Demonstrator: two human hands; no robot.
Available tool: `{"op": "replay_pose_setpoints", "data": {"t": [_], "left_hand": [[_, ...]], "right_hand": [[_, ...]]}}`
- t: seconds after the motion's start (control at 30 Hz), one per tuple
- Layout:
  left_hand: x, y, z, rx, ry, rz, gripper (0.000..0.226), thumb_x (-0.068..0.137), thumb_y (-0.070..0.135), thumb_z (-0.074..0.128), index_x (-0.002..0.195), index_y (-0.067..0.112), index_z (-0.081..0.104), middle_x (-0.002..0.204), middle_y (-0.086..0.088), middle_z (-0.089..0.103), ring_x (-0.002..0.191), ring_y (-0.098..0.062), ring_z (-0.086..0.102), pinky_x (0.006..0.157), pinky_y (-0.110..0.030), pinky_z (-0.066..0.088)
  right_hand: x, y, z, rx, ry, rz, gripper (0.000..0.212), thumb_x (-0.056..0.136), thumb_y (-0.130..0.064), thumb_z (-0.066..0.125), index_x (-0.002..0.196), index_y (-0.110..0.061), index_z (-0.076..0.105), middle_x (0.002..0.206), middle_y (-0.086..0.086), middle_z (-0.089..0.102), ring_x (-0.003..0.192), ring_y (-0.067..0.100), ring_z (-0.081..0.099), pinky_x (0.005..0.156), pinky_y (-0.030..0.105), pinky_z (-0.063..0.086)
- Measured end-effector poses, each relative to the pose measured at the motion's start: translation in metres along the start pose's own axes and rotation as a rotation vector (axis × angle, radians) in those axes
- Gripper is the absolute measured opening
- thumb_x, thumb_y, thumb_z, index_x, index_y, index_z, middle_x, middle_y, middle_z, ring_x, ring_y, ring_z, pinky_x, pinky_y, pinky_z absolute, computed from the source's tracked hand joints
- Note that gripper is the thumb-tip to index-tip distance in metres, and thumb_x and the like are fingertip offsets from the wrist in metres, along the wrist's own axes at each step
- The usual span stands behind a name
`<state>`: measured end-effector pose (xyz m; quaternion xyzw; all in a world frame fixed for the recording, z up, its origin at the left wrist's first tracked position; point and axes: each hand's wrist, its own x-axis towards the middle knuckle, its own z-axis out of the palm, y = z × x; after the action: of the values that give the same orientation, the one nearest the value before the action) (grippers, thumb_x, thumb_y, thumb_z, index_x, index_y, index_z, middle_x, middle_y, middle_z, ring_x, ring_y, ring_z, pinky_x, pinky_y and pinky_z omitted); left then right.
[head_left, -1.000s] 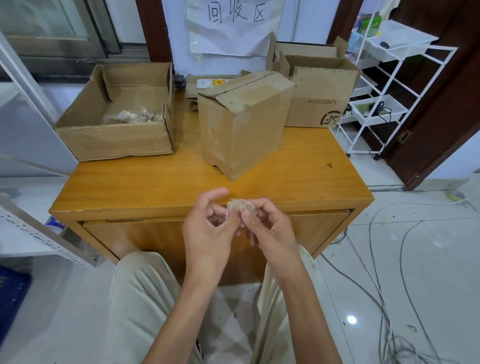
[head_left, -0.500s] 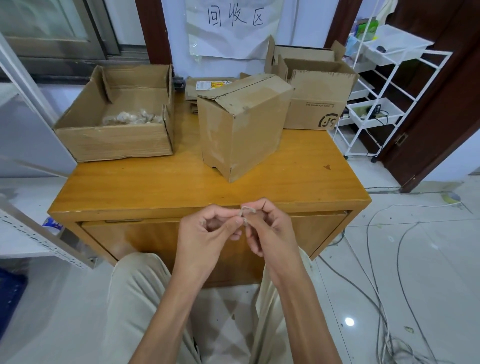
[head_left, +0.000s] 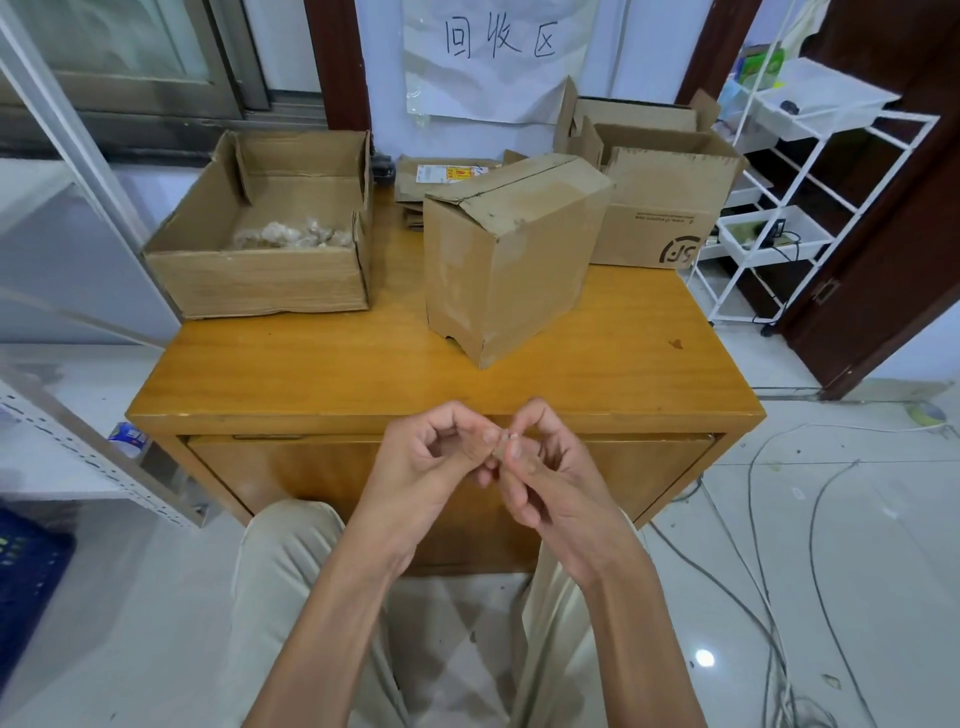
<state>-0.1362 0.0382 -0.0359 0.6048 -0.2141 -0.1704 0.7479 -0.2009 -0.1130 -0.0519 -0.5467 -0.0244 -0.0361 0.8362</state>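
Note:
My left hand (head_left: 431, 457) and my right hand (head_left: 545, 467) meet in front of the wooden table's near edge (head_left: 311, 415), above my lap. Between their fingertips they pinch a small scrunched strip of clear tape (head_left: 506, 441), mostly hidden by the fingers. A closed cardboard box (head_left: 514, 260) stands on the table just beyond my hands. An open cardboard box (head_left: 260, 280) at the table's left holds a heap of crumpled clear tape (head_left: 291, 236).
Two more open boxes (head_left: 660, 208) and flattened cardboard (head_left: 441, 176) sit at the table's back right. A white wire shelf rack (head_left: 810, 171) stands to the right. Cables (head_left: 769, 571) trail over the tiled floor. A blue crate (head_left: 26, 571) is at lower left.
The tape piece was a wider flat disc between my fingers a second ago; it is now squeezed much smaller, and both hands have curled tighter around it.

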Motion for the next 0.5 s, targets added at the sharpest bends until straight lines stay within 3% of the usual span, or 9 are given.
{"op": "replay_pose_setpoints", "data": {"t": [0.03,0.1,0.17,0.33,0.5], "left_hand": [[0.001,0.001,-0.001,0.050,-0.002,0.015,0.013,0.092,0.013,0.073,0.086,0.001,0.073,0.075,-0.010,0.071,0.067,-0.017,0.059,0.065,-0.026,0.051],[0.005,0.002,-0.002,0.137,0.002,0.042,0.009,0.092,0.011,0.073,0.087,0.004,0.076,0.075,-0.006,0.073,0.066,-0.015,0.059,0.065,-0.026,0.050],[0.007,0.003,-0.001,0.204,0.005,0.066,0.007,0.094,0.011,0.072,0.090,0.009,0.078,0.077,-0.003,0.073,0.069,-0.012,0.061,0.068,-0.025,0.050],[-0.002,0.004,-0.008,0.283,-0.072,0.140,0.041,0.101,-0.009,0.053,0.123,0.017,0.075,0.095,0.002,0.066,0.091,-0.015,0.067,0.087,-0.021,0.051],[-0.002,0.003,-0.030,0.493,-0.093,0.182,0.076,0.092,-0.022,0.051,0.140,0.036,0.063,0.110,0.010,0.056,0.094,-0.017,0.059,0.086,-0.026,0.049]], "right_hand": [[0.000,0.000,0.000,-0.039,0.008,0.025,0.023,0.100,-0.027,0.068,0.108,-0.011,0.056,0.056,0.005,0.053,0.042,0.011,0.037,0.059,0.048,0.016],[0.000,0.001,0.002,-0.108,0.042,0.036,0.024,0.104,-0.023,0.062,0.117,-0.003,0.057,0.062,0.009,0.057,0.040,0.010,0.033,0.050,0.033,0.021],[-0.002,0.003,0.009,-0.139,0.105,-0.012,0.023,0.105,-0.023,0.059,0.108,0.000,0.060,0.065,0.015,0.059,0.039,0.009,0.033,0.042,0.020,0.026],[0.007,0.004,0.024,-0.274,0.346,-0.168,0.033,0.105,-0.025,0.059,0.096,0.006,0.062,0.054,0.009,0.049,0.043,0.013,0.034,0.040,0.024,0.026],[0.020,0.007,0.032,-0.434,0.319,-0.228,0.038,0.108,-0.028,0.057,0.086,0.001,0.049,0.050,0.003,0.043,0.044,0.014,0.033,0.045,0.028,0.028]]}}
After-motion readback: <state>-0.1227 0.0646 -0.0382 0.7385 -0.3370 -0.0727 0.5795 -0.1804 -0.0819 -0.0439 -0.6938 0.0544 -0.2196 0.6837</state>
